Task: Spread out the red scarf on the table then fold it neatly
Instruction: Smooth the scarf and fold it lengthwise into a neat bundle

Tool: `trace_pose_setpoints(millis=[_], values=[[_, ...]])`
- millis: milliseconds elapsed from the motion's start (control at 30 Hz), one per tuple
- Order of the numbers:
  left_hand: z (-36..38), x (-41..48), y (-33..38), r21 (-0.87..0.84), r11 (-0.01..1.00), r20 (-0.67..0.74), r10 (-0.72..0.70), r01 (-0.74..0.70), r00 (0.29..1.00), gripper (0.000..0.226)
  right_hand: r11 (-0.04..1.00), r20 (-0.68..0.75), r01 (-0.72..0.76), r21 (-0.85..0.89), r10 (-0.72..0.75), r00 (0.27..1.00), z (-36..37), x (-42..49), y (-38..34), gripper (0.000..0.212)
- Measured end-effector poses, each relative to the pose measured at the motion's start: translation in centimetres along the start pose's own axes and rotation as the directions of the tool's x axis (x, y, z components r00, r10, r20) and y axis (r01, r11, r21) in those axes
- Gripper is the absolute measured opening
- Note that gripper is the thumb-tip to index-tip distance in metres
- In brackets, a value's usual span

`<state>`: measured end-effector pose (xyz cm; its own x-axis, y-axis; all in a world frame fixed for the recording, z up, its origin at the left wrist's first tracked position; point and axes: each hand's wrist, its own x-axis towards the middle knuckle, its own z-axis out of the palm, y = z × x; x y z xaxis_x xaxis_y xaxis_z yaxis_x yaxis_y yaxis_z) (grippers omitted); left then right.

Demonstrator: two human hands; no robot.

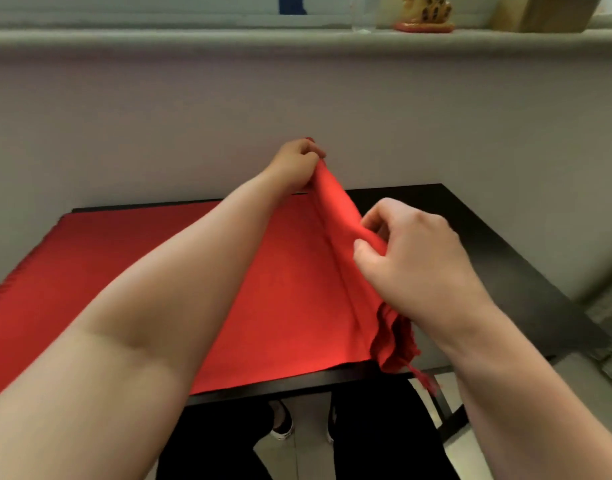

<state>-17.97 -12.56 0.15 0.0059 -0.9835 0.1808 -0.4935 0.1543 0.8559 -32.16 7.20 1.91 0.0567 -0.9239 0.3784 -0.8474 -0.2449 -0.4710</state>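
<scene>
The red scarf (283,289) lies spread across the left and middle of the black table (488,244), its fringed left end hanging off the table's left side. Its right edge is lifted off the table in a taut ridge. My left hand (297,161) reaches across to the far edge and pinches the far corner of that lifted edge. My right hand (415,251) pinches the near part of the same edge between thumb and fingers. Below my right wrist, bunched fabric and tassels hang over the table's front edge.
A pale wall stands just behind the table, with a ledge (297,39) above it carrying a golden figurine (424,12), a clear glass and a box. The table's right part is bare black surface. My legs and shoes show below the front edge.
</scene>
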Motion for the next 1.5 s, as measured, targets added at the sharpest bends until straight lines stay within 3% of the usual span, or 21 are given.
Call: trace_pose_setpoints(millis=[133,267,367,467,533,600,667,767,900,1067,1200,1367,1500], values=[[-3.7,-2.1,-4.2,-0.035,0.978,-0.009,-0.205,0.204,0.979,0.025,0.993,0.147,0.121,0.006,-0.121,0.982,3.2,-1.2,-3.3,0.019],[-4.6,-4.9,-7.6,0.060,0.937,0.047,-0.347,0.344,0.937,0.009,0.982,0.392,0.183,0.054,-0.189,0.900,7.4,-2.5,-3.8,0.027],[-4.7,-5.4,-8.8,0.251,0.922,-0.022,-0.298,0.294,0.954,0.047,0.982,0.450,0.161,0.101,-0.189,0.873,8.8,-3.0,-2.8,0.028],[-4.7,-5.3,-8.8,0.372,0.887,-0.100,-0.254,0.273,0.962,0.048,0.982,0.287,0.175,0.073,-0.189,0.939,9.3,-3.0,-1.6,0.032],[-4.1,-5.5,-8.6,0.538,0.813,-0.139,-0.175,0.223,0.975,0.056,0.981,0.227,0.180,-0.077,-0.158,0.961,9.8,-2.9,-0.8,0.055],[-2.8,-6.1,-8.4,0.645,0.761,-0.038,-0.054,0.066,0.998,0.063,0.964,0.340,0.178,-0.196,-0.103,0.935,10.6,-2.9,-0.3,0.079],[-1.3,-6.8,-8.5,0.683,0.728,0.142,-0.051,-0.061,0.989,0.061,0.956,0.445,0.184,-0.229,-0.065,0.893,11.3,-2.9,0.2,0.082],[-0.4,-7.4,-9.8,0.718,0.695,0.208,-0.163,-0.038,0.964,0.058,0.960,0.486,0.188,-0.207,-0.065,0.872,11.0,-2.6,0.7,0.066],[-0.5,-7.4,-9.7,0.754,0.656,0.201,-0.174,-0.039,0.964,0.059,0.966,0.474,0.171,-0.196,-0.059,0.878,10.0,-3.2,1.8,0.066],[0.4,-6.3,-7.0,0.805,0.592,0.173,-0.165,-0.043,0.971,0.057,0.999,0.335,-0.005,-0.037,0.017,0.942,8.8,-2.9,3.4,0.055],[2.6,-5.4,-3.1,0.810,0.584,0.133,-0.109,-0.045,0.985,0.055,0.978,0.201,-0.191,0.085,0.170,0.965,7.8,-2.1,5.0,0.043],[4.3,-4.2,-0.8,0.839,0.539,0.076,-0.244,0.070,0.967,0.061,0.869,0.332,-0.441,0.225,0.357,0.873,6.9,-1.0,6.0,0.040],[5.2,-4.0,0.3,0.903,0.426,0.100,-0.341,0.058,0.935,0.054,0.811,0.476,-0.514,0.278,0.348,0.808,6.6,-0.7,6.0,0.029]])
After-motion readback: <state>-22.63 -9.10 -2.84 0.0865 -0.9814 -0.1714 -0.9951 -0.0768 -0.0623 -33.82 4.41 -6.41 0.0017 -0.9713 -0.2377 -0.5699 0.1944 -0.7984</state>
